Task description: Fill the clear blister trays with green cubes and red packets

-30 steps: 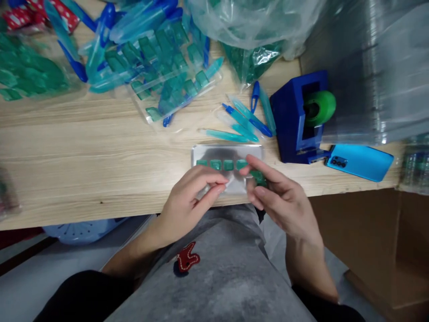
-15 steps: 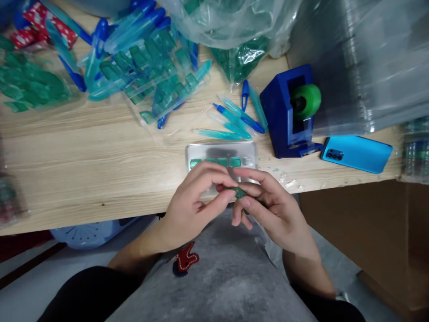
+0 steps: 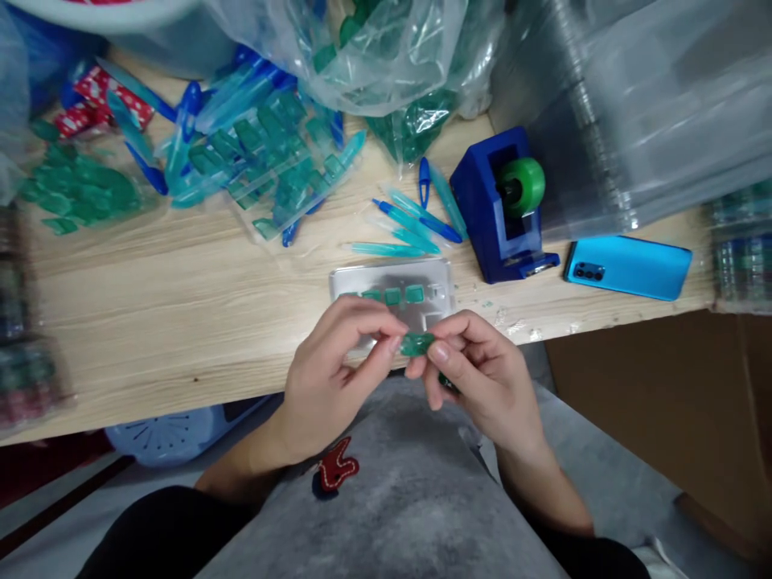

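Between my two hands is a small translucent green plastic piece point(image 3: 416, 344), pinched at both ends. My left hand point(image 3: 338, 370) grips its left end with thumb and forefinger. My right hand point(image 3: 482, 374) has thumb and forefinger closed on the right end, and a second, darker green piece point(image 3: 447, 381) shows under its curled fingers. Just beyond the hands a clear plastic tray point(image 3: 386, 277) lies on the table, partly covered by my fingers. Several green blocks point(image 3: 415, 294) sit in a row in its slots.
Pens and caps point(image 3: 416, 221) lie behind the tray, left of a blue tape dispenser point(image 3: 500, 217). A blue phone point(image 3: 630, 267) rests at the right. Clear bags of green pieces point(image 3: 84, 189) and a clear plastic bag point(image 3: 416, 121) stand at the back of the wooden table point(image 3: 150, 305).
The green piece has turned and now shows its broad length between both hands, which have drawn slightly apart. The whole view has shifted a little.
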`<state>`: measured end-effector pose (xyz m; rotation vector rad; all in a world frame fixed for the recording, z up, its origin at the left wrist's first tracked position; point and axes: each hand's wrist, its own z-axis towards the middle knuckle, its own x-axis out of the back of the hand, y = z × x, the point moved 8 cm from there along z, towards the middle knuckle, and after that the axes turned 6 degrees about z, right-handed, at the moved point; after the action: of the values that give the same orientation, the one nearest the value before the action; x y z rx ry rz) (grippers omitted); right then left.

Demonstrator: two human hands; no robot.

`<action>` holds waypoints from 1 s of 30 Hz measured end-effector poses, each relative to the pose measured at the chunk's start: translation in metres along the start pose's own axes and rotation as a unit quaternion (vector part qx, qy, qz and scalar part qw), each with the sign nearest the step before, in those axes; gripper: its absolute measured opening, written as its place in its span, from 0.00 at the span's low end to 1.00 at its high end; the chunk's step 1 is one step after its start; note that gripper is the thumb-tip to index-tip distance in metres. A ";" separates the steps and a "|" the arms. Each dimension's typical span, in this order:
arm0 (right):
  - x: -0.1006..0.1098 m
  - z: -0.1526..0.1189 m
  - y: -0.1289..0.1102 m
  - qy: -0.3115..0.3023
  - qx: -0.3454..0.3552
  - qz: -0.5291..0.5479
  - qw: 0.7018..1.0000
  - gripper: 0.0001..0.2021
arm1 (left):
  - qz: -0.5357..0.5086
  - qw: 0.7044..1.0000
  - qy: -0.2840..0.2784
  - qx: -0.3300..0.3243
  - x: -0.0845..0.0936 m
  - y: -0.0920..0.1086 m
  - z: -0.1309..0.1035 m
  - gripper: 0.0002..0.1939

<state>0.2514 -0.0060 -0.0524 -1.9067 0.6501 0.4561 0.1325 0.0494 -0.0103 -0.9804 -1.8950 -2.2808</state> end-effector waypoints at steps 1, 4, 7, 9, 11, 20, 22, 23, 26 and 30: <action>0.002 -0.001 -0.004 0.019 0.031 -0.035 0.999 0.04 | 0.034 0.999 0.001 -0.026 0.000 0.004 -0.001 0.11; 0.004 -0.003 -0.012 0.063 0.100 -0.140 0.983 0.06 | 0.088 0.994 -0.013 -0.069 -0.003 0.010 -0.002 0.13; 0.005 -0.005 -0.018 0.080 0.155 -0.195 0.965 0.08 | 0.099 0.992 -0.017 -0.081 -0.006 0.012 -0.002 0.13; 0.006 -0.006 -0.021 0.087 0.187 -0.219 0.954 0.11 | 0.093 0.992 -0.014 -0.079 -0.008 0.011 0.000 0.11; 0.008 -0.006 -0.022 0.091 0.196 -0.240 0.946 0.12 | 0.085 0.993 -0.011 -0.082 -0.009 0.011 0.003 0.09; 0.017 0.002 -0.005 -0.006 0.056 -0.269 0.962 0.10 | -0.076 0.966 -0.236 0.068 -0.038 -0.019 0.006 0.04; 0.018 0.002 -0.005 -0.010 0.050 -0.284 0.958 0.08 | -0.080 0.963 -0.240 0.094 -0.041 -0.023 0.004 0.04; 0.018 0.002 -0.005 -0.010 0.047 -0.290 0.956 0.07 | -0.078 0.963 -0.236 0.108 -0.043 -0.025 0.003 0.04; 0.017 0.003 -0.006 -0.018 0.043 -0.287 0.957 0.04 | -0.091 0.959 -0.228 0.141 -0.047 -0.027 0.000 0.04; 0.017 0.004 -0.012 -0.002 0.050 -0.267 0.962 0.03 | -0.117 0.958 -0.219 0.145 -0.046 -0.025 0.001 0.04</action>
<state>0.2719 -0.0024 -0.0551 -1.8887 0.1328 0.0788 0.1598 0.0396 -0.0540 -1.3665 -2.5542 -1.9146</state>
